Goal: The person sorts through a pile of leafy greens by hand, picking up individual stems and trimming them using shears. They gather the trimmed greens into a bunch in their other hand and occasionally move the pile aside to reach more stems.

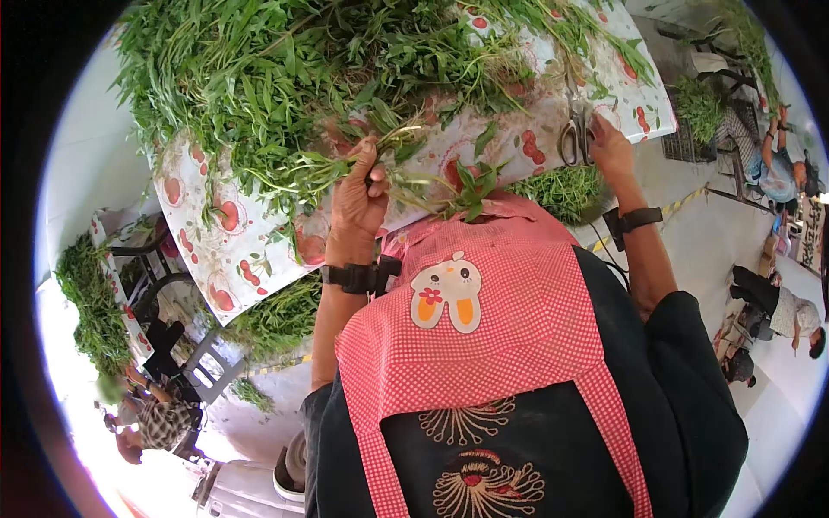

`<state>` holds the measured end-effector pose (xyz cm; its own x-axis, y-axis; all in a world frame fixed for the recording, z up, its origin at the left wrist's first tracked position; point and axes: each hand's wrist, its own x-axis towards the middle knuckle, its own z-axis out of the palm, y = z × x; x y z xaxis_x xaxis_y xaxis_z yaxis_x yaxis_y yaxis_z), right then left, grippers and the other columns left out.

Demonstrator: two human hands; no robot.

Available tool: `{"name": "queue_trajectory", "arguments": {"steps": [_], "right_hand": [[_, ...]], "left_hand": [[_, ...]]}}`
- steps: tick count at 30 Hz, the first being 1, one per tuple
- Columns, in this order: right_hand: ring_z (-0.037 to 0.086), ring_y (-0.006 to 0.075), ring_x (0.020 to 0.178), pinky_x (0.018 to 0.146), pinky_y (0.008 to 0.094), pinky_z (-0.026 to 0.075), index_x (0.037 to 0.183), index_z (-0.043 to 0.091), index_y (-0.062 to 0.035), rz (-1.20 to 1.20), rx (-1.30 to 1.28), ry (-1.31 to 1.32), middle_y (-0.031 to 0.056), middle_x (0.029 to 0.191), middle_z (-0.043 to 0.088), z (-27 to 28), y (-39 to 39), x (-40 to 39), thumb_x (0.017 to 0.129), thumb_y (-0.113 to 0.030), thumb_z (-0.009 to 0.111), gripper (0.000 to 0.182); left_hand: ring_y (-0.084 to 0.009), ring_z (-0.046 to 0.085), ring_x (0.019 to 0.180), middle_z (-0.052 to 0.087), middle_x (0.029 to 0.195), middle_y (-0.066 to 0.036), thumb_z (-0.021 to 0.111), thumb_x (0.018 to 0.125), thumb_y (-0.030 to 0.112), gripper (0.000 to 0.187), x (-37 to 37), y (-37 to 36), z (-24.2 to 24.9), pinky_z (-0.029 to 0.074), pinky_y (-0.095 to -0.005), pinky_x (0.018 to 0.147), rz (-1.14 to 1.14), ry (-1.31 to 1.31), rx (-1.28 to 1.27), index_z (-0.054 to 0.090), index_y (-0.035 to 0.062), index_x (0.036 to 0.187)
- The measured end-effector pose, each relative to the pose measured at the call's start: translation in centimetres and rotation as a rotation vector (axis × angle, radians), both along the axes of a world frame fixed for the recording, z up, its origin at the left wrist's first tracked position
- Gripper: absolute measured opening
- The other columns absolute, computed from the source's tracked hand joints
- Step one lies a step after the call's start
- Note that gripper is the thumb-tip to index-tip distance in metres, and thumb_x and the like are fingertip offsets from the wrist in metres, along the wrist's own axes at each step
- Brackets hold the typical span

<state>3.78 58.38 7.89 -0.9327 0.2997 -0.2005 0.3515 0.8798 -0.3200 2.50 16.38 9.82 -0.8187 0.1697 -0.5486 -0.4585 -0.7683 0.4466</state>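
My left hand (361, 194) is closed round a small bunch of green stems (414, 186) at the table's near edge, with leafy ends sticking out on both sides. At the right, my right hand (611, 151) is at the handles of a pair of scissors (576, 134), which lie over the fruit-patterned tablecloth (540, 129) with the blades pointing away from me. A large heap of leafy green stems (259, 78) covers the back and left of the table. A loose sprig (475, 192) rests by the edge near my apron.
More greens lie below the table, at the left (276, 324) and right (561, 192). A black crate (691, 142) with greens stands at the right. Other people sit at the lower left (164, 419) and far right (781, 173). Another table with greens (91, 311) is at the left.
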Motion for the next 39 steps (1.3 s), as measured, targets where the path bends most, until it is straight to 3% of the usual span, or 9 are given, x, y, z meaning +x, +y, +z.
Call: {"name": "queue_trajectory", "arguments": {"steps": [9,16,25,27,28,30,34,37,39], "right_hand": [[0.060,0.0329,0.090,0.078,0.0407,0.047,0.115,0.053,-0.0099,-0.031,0.075,-0.103,0.0153,0.096,0.063,1.3,-4.3,-0.4,0.065,-0.030,0.064,0.055],[0.060,0.0303,0.093,0.079,0.0404,0.047,0.116,0.052,-0.0076,0.033,0.113,-0.025,0.0154,0.104,0.061,0.7,-3.8,0.0,0.063,-0.024,0.067,0.057],[0.063,0.0282,0.074,0.068,0.0358,0.050,0.121,0.051,-0.0027,0.170,0.275,0.102,0.0152,0.081,0.064,0.2,-2.7,0.6,0.058,-0.020,0.072,0.068],[0.061,0.0186,0.061,0.055,0.0302,0.048,0.118,0.053,-0.0027,-0.025,-0.146,-0.052,0.0105,0.070,0.061,0.6,-2.7,0.7,0.062,-0.018,0.073,0.062],[0.061,0.0186,0.061,0.055,0.0302,0.048,0.118,0.053,-0.0027,-0.019,-0.141,-0.052,0.0105,0.070,0.061,0.6,-2.7,1.0,0.062,-0.018,0.073,0.062],[0.055,0.0102,0.052,0.045,0.0247,0.042,0.117,0.053,-0.0028,-0.224,-0.653,-0.048,0.0065,0.062,0.057,0.1,-2.8,2.0,0.070,-0.015,0.072,0.053],[0.055,0.0100,0.058,0.050,0.0240,0.044,0.121,0.051,-0.0033,-0.270,-0.835,-0.157,0.0030,0.077,0.057,4.9,-7.2,3.6,0.080,-0.019,0.066,0.046],[0.057,0.0093,0.064,0.054,0.0240,0.044,0.117,0.053,-0.0019,-0.164,-1.139,-0.210,0.0062,0.084,0.062,6.6,-10.3,3.9,0.081,-0.014,0.066,0.040],[0.057,0.0093,0.079,0.066,0.0239,0.046,0.119,0.053,-0.0024,0.321,-0.951,-0.220,0.0055,0.098,0.061,7.3,-12.6,3.9,0.083,-0.018,0.066,0.041]], "left_hand": [[-0.0026,0.042,0.050,0.056,0.082,0.004,0.065,0.084,0.017,0.019,-0.1,-0.3,0.8,0.028,-0.0144,0.037,0.047,-0.126,-0.070,0.057,0.0117,0.100],[-0.0022,0.041,0.049,0.057,0.084,0.003,0.066,0.084,0.019,0.019,0.0,-0.5,1.0,0.026,-0.0148,0.037,0.047,-0.085,-0.087,0.056,0.0136,0.099],[-0.0034,0.039,0.047,0.054,0.071,0.004,0.069,0.082,0.024,0.019,0.5,-0.7,0.8,0.024,-0.0178,0.039,0.057,-0.154,-0.061,0.056,0.0117,0.088],[-0.0036,0.038,0.046,0.051,0.067,0.005,0.068,0.082,0.023,0.017,0.5,-0.6,1.1,0.025,-0.0185,0.039,0.065,-0.193,-0.094,0.056,0.0116,0.085],[-0.0036,0.038,0.046,0.051,0.067,0.005,0.068,0.082,0.023,0.017,0.5,-0.5,1.3,0.025,-0.0185,0.039,0.070,-0.193,-0.089,0.056,0.0116,0.085],[-0.0036,0.037,0.045,0.049,0.063,0.005,0.068,0.083,0.025,0.017,0.7,-0.7,1.6,0.025,-0.0188,0.039,0.066,-0.240,-0.107,0.057,0.0119,0.084],[-0.0052,0.032,0.046,0.034,0.047,0.007,0.062,0.082,0.046,0.027,1.1,-1.2,0.5,0.024,-0.0207,0.039,-0.082,-0.193,-0.179,0.058,0.0217,0.093],[-0.0044,0.033,0.047,0.036,0.050,0.006,0.060,0.086,0.040,0.028,1.1,-1.1,0.9,0.026,-0.0187,0.041,-0.069,-0.127,-0.078,0.059,0.0169,0.101],[-0.0031,0.039,0.051,0.045,0.063,0.005,0.061,0.087,0.030,0.027,1.2,-1.1,1.3,0.028,-0.0179,0.045,-0.058,-0.029,0.037,0.059,0.0070,0.102]]}}
